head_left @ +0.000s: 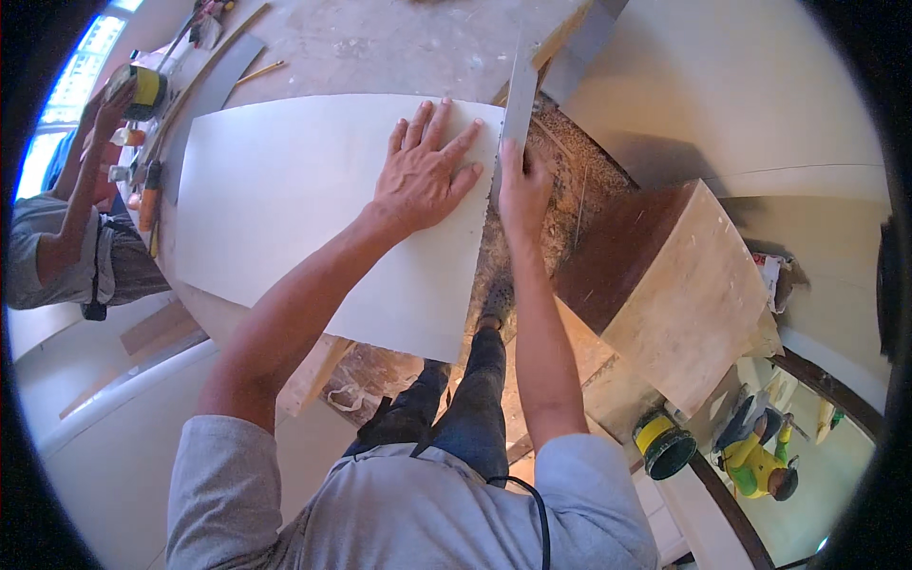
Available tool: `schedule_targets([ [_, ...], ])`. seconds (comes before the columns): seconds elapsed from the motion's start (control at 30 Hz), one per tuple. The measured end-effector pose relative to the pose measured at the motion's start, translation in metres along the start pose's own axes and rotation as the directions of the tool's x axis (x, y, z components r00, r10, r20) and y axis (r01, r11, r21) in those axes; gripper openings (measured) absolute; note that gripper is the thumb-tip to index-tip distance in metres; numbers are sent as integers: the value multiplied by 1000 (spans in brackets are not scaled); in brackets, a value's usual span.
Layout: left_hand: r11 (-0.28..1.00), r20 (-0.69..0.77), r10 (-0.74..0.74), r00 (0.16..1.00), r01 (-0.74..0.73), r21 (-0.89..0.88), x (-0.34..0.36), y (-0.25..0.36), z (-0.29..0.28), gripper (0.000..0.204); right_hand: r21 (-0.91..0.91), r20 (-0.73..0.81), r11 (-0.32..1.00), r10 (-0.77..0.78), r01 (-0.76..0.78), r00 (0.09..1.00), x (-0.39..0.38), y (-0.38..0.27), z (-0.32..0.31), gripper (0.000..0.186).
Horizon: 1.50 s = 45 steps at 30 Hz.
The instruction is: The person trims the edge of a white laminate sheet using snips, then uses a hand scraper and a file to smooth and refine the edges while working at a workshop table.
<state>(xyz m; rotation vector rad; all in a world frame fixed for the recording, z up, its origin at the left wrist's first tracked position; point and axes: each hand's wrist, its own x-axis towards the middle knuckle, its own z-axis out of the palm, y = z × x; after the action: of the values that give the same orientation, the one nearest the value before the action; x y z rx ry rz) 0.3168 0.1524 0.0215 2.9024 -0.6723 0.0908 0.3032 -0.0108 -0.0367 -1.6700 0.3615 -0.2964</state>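
Note:
A large white board (313,190) lies on the worktable, its right edge overhanging the floor. My left hand (427,176) presses flat on it near the far right corner, fingers spread and holding nothing. Beside the board's right edge, my right hand (524,195) is closed on one end of a long, flat, pale strip (519,100). The strip points away from me, along the far right corner of the board. Whether it is a blade or a plain piece is unclear, and the grip hides its near end.
The worktable (351,47) carries a pencil (260,72) and grey strips at far left. A person (66,228) there holds a black-and-yellow container (142,92). A brown-sided wooden box (684,294) stands at right, near a black bucket (665,445). Sawdust covers the floor (560,161).

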Motion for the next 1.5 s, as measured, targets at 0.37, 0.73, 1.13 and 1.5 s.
schedule_targets([
  [0.37,1000,-2,15,1000,-15,6,1,2,-2,62,18,-3,997,74,-74,997,-34,-1,-10,44],
  [0.73,1000,7,1,1000,-1,30,2,2,1,62,-18,30,989,145,-145,989,-59,-5,-20,42],
  [1.13,969,-120,-211,970,191,-158,56,34,-1,58,126,-115,883,465,-452,878,-212,73,-123,28],
  [1.5,957,-147,-278,949,287,45,88,62,0,36,119,26,851,512,-512,858,-192,63,-127,29],
])
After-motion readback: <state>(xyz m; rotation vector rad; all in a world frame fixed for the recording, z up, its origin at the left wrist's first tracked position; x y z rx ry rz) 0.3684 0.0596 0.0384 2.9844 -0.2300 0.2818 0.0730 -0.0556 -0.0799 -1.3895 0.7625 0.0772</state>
